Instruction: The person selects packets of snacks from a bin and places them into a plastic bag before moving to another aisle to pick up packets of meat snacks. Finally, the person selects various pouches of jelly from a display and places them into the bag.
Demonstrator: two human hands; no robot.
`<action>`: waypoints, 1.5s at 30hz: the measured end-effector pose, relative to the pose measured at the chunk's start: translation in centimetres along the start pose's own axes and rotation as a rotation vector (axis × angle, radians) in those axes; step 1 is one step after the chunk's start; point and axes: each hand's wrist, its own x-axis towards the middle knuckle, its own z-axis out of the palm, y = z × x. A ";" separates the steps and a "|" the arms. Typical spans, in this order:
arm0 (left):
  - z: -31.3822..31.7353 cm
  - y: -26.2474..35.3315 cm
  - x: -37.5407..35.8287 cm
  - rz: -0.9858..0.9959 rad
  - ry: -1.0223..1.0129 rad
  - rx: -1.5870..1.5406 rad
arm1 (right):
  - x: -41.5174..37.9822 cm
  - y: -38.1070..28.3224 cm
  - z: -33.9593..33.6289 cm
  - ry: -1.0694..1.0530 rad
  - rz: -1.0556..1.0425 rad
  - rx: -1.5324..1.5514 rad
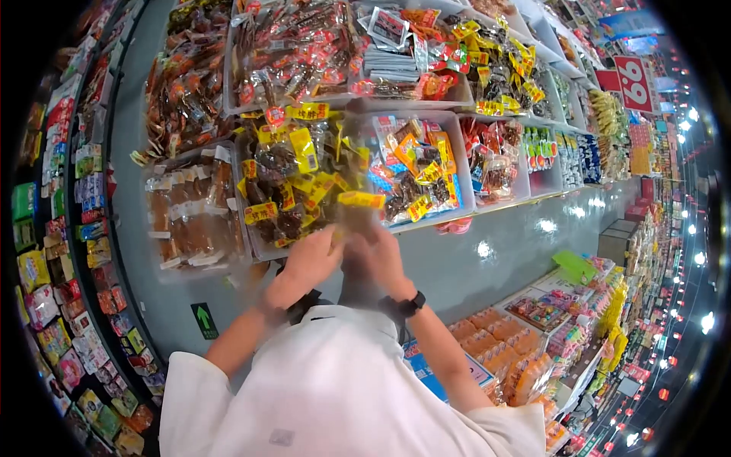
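Note:
Side by side at the front edge of the white bins are my left hand (314,257) and my right hand (378,255). Between and just above them is a clear packet with a yellow label (361,199), blurred, its lower end at my fingers. The fingers of both hands are bent towards it; a smudge in the picture hides the exact hold. Just beyond my left hand lies a bin of yellow-labelled packets (291,169). To its right, a bin holds blue, orange and yellow packets (413,169).
Brown packets (190,206) fill the bin at the left. A red price sign (634,84) stands at the upper right. Shelves of snacks (80,228) run down the left side. Behind my right arm are stacked orange packs (495,343). The floor (487,263) is grey and shiny.

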 end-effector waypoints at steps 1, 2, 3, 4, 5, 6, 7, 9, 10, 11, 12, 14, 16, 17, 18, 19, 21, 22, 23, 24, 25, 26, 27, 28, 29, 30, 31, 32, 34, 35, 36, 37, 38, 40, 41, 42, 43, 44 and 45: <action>0.5 0.3 0.3 0.027 0.055 0.076 | 0.7 0.3 -0.4 -0.043 0.044 -0.114; 0.7 0.6 0.5 0.055 0.108 0.158 | 1.3 0.4 -0.6 -0.056 0.045 -0.099; 0.8 1.3 0.3 0.006 0.040 0.282 | 1.8 0.2 -0.7 -0.091 -0.013 -0.238; 1.2 1.9 0.1 -0.008 0.029 0.299 | 2.2 0.3 -0.7 -0.122 -0.068 -0.374; 1.8 2.4 -0.1 0.005 0.071 0.307 | 2.5 1.0 -0.7 -0.122 -0.056 -0.353; 2.3 2.8 -0.1 0.023 0.108 0.312 | 3.0 1.7 -0.9 -0.169 -0.119 -0.420; 3.0 2.8 0.0 -0.010 0.045 0.343 | 3.2 2.4 -1.3 -0.215 -0.178 -0.489; 4.0 3.6 0.3 -0.052 0.031 0.401 | 3.8 2.8 -2.6 -0.273 -0.182 -0.525; 4.4 4.1 0.4 -0.091 0.041 0.451 | 4.1 1.9 -3.5 -0.336 -0.206 -0.573; 4.8 4.2 0.6 -0.111 0.042 0.433 | 4.4 0.8 -4.7 -0.377 -0.102 -0.584; 5.1 4.4 0.9 -0.108 0.032 0.445 | 4.6 0.0 -6.1 -0.370 -0.095 -0.571; 5.7 4.8 1.3 -0.124 0.135 0.387 | 5.2 -1.0 -9.7 -0.191 -0.086 -0.421; 6.5 4.7 1.7 -0.131 0.197 0.394 | 6.7 0.3 -12.9 0.077 -0.256 -0.337; 6.9 4.7 2.0 -0.130 0.246 0.387 | 7.7 1.2 -14.7 0.147 -0.310 -0.346; 7.0 4.9 2.2 -0.129 0.295 0.381 | 8.6 1.9 -16.1 0.145 -0.322 -0.337; 7.0 5.4 2.5 -0.128 0.306 0.388 | 9.5 2.4 -17.3 0.235 -0.350 -0.426; 7.0 6.9 3.2 -0.122 0.365 0.311 | 10.5 3.8 -19.2 0.333 -0.386 -0.511; 7.1 7.5 3.5 -0.117 0.373 0.315 | 10.8 4.8 -19.9 0.226 -0.354 -0.549; 7.4 8.0 3.7 -0.110 0.365 0.249 | 11.0 5.8 -20.2 0.119 -0.320 -0.587; 7.7 8.5 4.1 -0.103 0.356 0.183 | 11.2 6.4 -20.3 0.125 -0.328 -0.585; 7.9 8.9 4.5 -0.097 0.363 0.187 | 11.4 7.0 -20.5 0.024 -0.235 -0.543; 8.2 9.4 5.1 -0.058 0.330 0.136 | 11.7 7.6 -20.5 -0.076 -0.141 -0.501; 8.5 9.9 5.6 -0.020 0.294 0.086 | 11.8 8.4 -20.4 -0.029 -0.240 -0.536; 8.6 10.9 6.3 -0.016 0.299 0.088 | 11.7 7.9 -20.6 -0.026 -0.246 -0.535; 8.8 12.3 7.2 0.020 0.268 0.026 | 11.7 7.3 -20.8 -0.022 -0.209 -0.449; 8.9 13.1 7.6 0.053 0.229 -0.035 | 11.5 6.8 -20.8 -0.020 -0.165 -0.361; 9.2 12.7 8.2 0.067 0.172 0.001 | 11.3 6.4 -20.7 -0.016 -0.169 -0.355; 9.2 13.1 8.5 0.071 0.172 0.009 | 11.0 6.1 -20.5 -0.002 -0.127 -0.254; 9.0 14.5 8.9 -0.144 0.053 -0.365 | 10.4 4.5 -20.4 0.019 -0.083 -0.148; 9.7 13.8 9.1 -0.092 0.112 -0.431 | 9.9 3.0 -20.2 -0.059 -0.100 -0.076; 9.9 13.0 9.3 -0.092 0.108 -0.426 | 9.3 2.0 -19.6 -0.135 -0.117 -0.003; 10.0 12.2 9.4 -0.083 0.088 -0.451 | 8.8 2.7 -18.3 -0.144 -0.201 0.008; 10.0 11.4 9.4 -0.075 0.068 -0.477 | 8.4 2.3 -17.4 -0.139 -0.198 0.011; 9.3 9.6 8.8 -0.083 0.145 -0.477 | 7.9 0.9 -16.0 -0.303 -0.195 0.143; 8.8 8.6 8.3 -0.092 0.226 -0.479 | 7.7 0.1 -15.6 -0.348 -0.137 0.203; 8.1 7.9 7.7 -0.095 0.228 -0.476 | 7.8 0.0 -15.1 -0.350 -0.138 0.207; 7.3 7.1 7.0 -0.105 0.234 -0.455 | 7.9 0.0 -14.7 -0.435 0.025 0.356; 6.5 6.3 6.2 -0.116 0.240 -0.435 | 7.9 -0.3 -14.0 -0.519 0.192 0.503; 5.3 6.1 5.5 -0.114 0.205 -0.440 | 7.7 -1.4 -13.4 -0.547 0.181 0.539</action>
